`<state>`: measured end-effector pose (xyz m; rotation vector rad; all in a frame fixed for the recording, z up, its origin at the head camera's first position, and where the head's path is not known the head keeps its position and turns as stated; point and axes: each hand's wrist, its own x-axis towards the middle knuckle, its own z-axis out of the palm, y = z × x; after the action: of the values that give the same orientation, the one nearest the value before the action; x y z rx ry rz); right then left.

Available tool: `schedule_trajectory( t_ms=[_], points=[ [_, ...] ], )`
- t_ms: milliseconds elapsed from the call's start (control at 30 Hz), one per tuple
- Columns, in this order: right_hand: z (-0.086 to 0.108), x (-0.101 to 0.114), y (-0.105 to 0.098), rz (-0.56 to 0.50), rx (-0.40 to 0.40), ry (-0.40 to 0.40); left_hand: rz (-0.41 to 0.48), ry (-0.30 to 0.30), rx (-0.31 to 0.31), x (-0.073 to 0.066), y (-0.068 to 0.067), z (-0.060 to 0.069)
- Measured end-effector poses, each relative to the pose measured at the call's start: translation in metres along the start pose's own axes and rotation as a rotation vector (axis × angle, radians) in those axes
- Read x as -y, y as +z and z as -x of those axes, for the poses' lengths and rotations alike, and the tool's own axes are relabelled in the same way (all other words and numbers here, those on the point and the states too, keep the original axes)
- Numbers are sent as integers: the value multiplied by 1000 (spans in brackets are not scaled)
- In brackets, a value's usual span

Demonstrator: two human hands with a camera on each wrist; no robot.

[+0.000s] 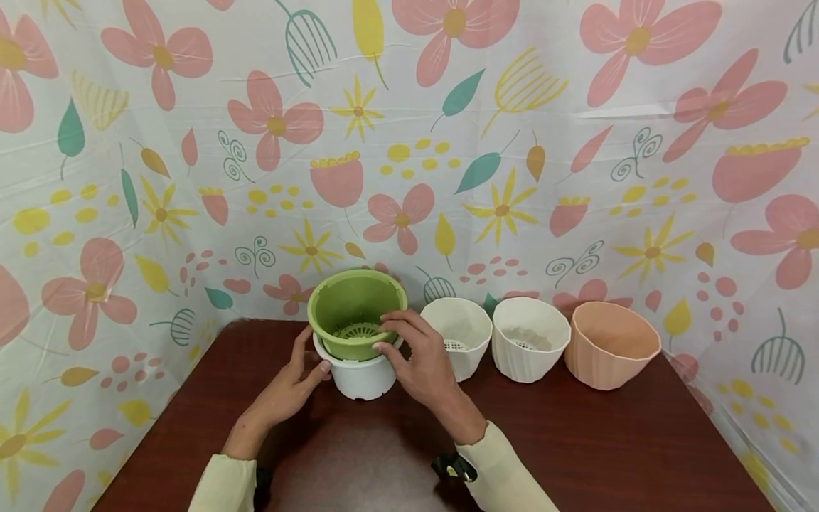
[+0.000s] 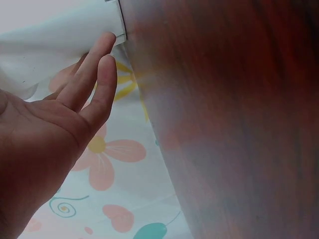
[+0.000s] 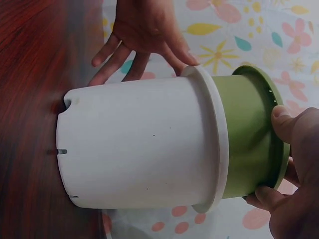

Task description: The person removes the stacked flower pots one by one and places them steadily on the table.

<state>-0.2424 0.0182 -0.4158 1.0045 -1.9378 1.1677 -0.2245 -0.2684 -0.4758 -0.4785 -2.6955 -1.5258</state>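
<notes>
A green flowerpot with a slotted base stands partly inside a white flowerpot. In the right wrist view, its green wall sticks out above the white pot's rim. My left hand holds the white pot at its left side, with the thumb on the rim. The left wrist view shows the hand's lower fingers spread. With thumb and fingers, my right hand grips the green pot's rim on the right. How far those fingers reach behind the rim is partly hidden.
To the right stand two white fluted pots and a peach fluted pot in a row. They rest on a dark reddish-brown wooden table. A flower-patterned sheet hangs close behind and at the sides.
</notes>
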Motion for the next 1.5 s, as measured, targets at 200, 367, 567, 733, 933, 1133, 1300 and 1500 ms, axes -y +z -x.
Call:
schedule_trajectory(
  t_ms=[200, 367, 567, 733, 933, 1133, 1300, 1500],
  points=[
    [-1, 1, 0, -14, -16, -12, -3, -15, 1, -1, 0, 1],
    [-2, 3, -2, -24, -32, -17, -2, -7, 5, -3, 0, 0],
    [-4, 6, -6, -35, -42, -2, -4, -4, 6, -3, 0, 0],
    [-5, 8, -8, -32, -50, -9, -8, -12, 6, -2, 0, 0],
    [-8, 9, -11, -37, -76, -23, -10, -2, 5, 0, 0, 0],
    [-11, 12, -13, -51, -110, -66, 10, 6, 2, -2, 0, 1],
    [-13, 15, -16, -49, -135, -87, -2, 6, 4, -3, 0, 2],
    [-15, 16, -19, -61, -161, -96, 17, 8, 3, -5, 0, 2]
  ],
)
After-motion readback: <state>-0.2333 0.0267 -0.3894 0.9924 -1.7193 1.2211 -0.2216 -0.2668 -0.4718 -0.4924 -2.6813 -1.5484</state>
